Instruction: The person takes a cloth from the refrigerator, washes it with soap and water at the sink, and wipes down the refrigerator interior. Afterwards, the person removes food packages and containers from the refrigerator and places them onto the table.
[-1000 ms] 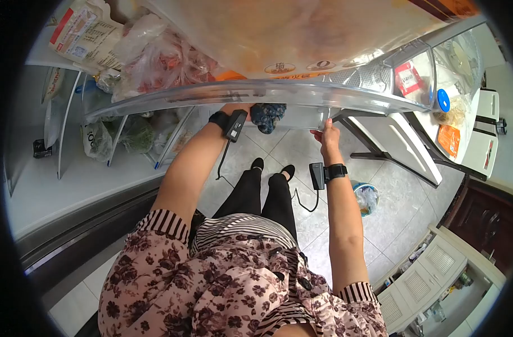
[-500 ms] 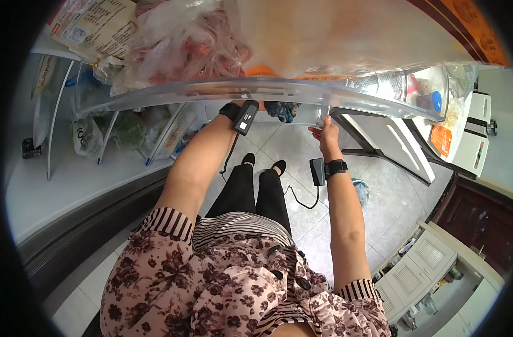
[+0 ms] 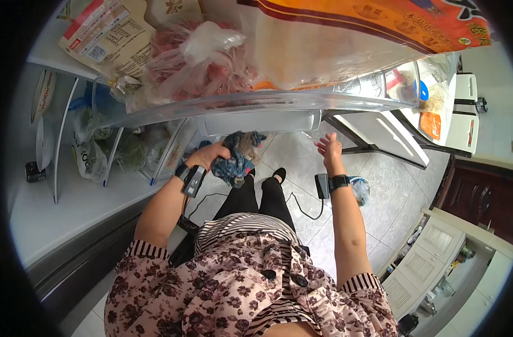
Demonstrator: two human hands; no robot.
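My left hand (image 3: 212,154) is closed on a crumpled blue and grey-brown cloth (image 3: 234,165), which hangs below the front of a clear plastic drawer (image 3: 256,103). On the right, my right hand (image 3: 331,150) is held up with fingers apart and nothing in it, apart from the drawer and near a white panel with a dark edge (image 3: 374,132). In the drawer lie a plastic bag of reddish meat (image 3: 200,62) and a large orange-printed bag (image 3: 324,50). Below the drawer front is a pale, translucent bin edge (image 3: 259,122).
Bags of green vegetables (image 3: 130,149) stand on the left among upright shelf edges. An orange packet (image 3: 430,124) sits in the door shelf at right. A small bin (image 3: 360,191) stands on the tiled floor (image 3: 318,224). White cabinets (image 3: 419,264) are at lower right.
My left hand has come back from under the drawer front, moving left and toward me with the cloth. My right hand has dropped slightly away from the drawer edge. The view has shifted.
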